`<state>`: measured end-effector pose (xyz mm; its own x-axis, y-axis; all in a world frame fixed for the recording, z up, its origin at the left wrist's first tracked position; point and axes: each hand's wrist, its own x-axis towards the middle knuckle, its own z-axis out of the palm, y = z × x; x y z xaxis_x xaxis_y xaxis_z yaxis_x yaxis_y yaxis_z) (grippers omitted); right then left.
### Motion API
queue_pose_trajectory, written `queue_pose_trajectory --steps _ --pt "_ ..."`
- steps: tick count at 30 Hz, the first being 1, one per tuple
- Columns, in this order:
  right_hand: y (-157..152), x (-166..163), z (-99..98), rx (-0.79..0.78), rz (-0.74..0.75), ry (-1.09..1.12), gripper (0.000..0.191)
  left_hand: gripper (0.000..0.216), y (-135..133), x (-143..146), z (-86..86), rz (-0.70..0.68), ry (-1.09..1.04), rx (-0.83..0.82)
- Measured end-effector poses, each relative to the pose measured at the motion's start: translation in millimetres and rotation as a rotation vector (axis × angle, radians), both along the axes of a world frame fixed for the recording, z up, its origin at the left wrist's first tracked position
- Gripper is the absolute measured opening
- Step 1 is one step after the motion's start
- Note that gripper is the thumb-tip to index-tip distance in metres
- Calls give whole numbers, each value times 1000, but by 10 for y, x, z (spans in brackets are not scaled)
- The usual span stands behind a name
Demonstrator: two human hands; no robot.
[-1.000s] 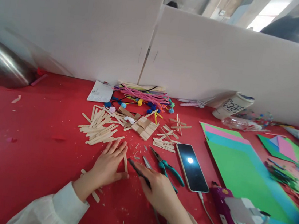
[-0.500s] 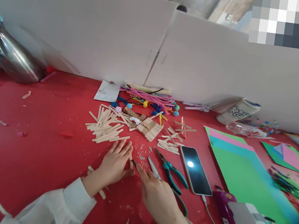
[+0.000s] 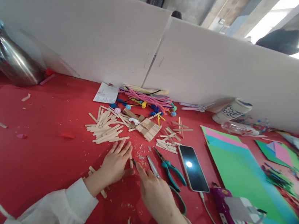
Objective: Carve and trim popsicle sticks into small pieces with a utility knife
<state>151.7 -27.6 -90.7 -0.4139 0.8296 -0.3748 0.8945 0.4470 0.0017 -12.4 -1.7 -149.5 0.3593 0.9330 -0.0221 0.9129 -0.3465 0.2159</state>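
Observation:
My left hand (image 3: 115,162) lies palm down on the red table, holding a wooden craft stick (image 3: 131,161) against it between forefinger and thumb. My right hand (image 3: 154,189) is closed around a small knife (image 3: 134,162); only its dark front part shows, touching the stick, and the handle is hidden in the palm. Scissors (image 3: 153,167) lie partly under the right hand, beside teal-handled pliers (image 3: 170,168). Wood shavings (image 3: 140,151) are scattered ahead of the hands. Some loose sticks (image 3: 103,193) stick out from beneath the left wrist.
Beyond the hands lie a craft-stick pile (image 3: 106,128), a joined stick panel (image 3: 148,129) and pipe cleaners (image 3: 148,98). A phone (image 3: 194,169), purple power bank (image 3: 226,208) and coloured paper (image 3: 235,171) are at right. A steel jug (image 3: 18,61) stands left; a white partition (image 3: 75,28) closes the back.
The view has tilted up slightly and shifted a little. Both hands keep nearly the same pose over the stick, with the knife still against it.

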Motion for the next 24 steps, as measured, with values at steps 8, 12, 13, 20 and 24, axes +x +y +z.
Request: queue_pose_trajectory --steps 8,12,13,20,24 --pt "-25 -86 50 57 30 -72 59 64 -7 4 12 9 22 -1" --pt "-32 -120 71 89 59 -112 57 62 -8 24 16 10 39 0" --pt "-28 -129 78 83 64 -120 57 61 -8 30 14 9 42 0" --pt "85 -130 124 -62 40 0 57 57 11 52 1 2 58 -6" --pt "166 49 75 -79 -2 147 54 61 29 58 11 -3 72 -16"
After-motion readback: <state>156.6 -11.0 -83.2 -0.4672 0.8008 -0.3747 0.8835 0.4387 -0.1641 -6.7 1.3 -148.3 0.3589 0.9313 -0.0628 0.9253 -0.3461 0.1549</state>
